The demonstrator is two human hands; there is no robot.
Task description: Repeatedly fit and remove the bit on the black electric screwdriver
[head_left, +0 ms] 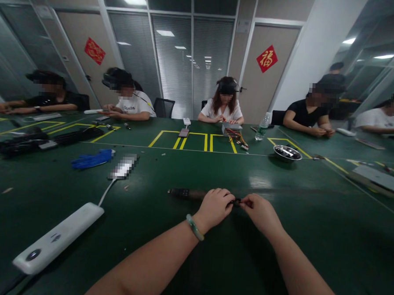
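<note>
A dark cylindrical tool (pixel 188 193), much like an electric screwdriver, lies crosswise on the green table with its narrow tip to the left. Over its right part my left hand (pixel 215 205) is closed, palm down, a green bangle on the wrist. My right hand (pixel 259 212) pinches a small dark piece (pixel 237 201) at the tool's right end, close to the left fingertips. What that piece is, and whether it is joined to the tool, I cannot tell.
To the left lie a white power strip (pixel 60 237), a phone (pixel 123 166) on a white cable and a blue glove (pixel 92 159). Farther off stand a metal bowl (pixel 287 153), a water bottle (pixel 262 128) and a wired metal box (pixel 232 130). Several people sit across the table.
</note>
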